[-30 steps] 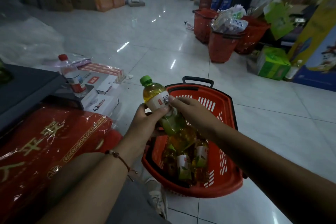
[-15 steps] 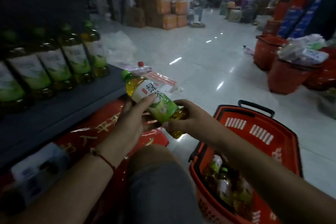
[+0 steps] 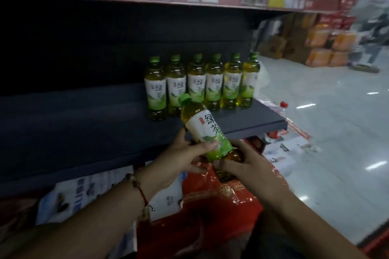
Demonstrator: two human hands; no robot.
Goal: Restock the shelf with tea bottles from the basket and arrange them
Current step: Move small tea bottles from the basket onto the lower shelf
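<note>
Green-capped tea bottle point(image 3: 207, 130), tilted, both hands gripping it — left hand point(image 3: 185, 157) at mid-label, right hand point(image 3: 248, 166) at base — hovering before the dark shelf point(image 3: 252, 120); next, standing it upright beside the row of bottles point(image 3: 202, 84).

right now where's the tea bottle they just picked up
In the head view, the tea bottle is centre frame, tilted cap-up-left, held between the left hand and right hand, just in front of the dark shelf edge, below the row of bottles.
</note>
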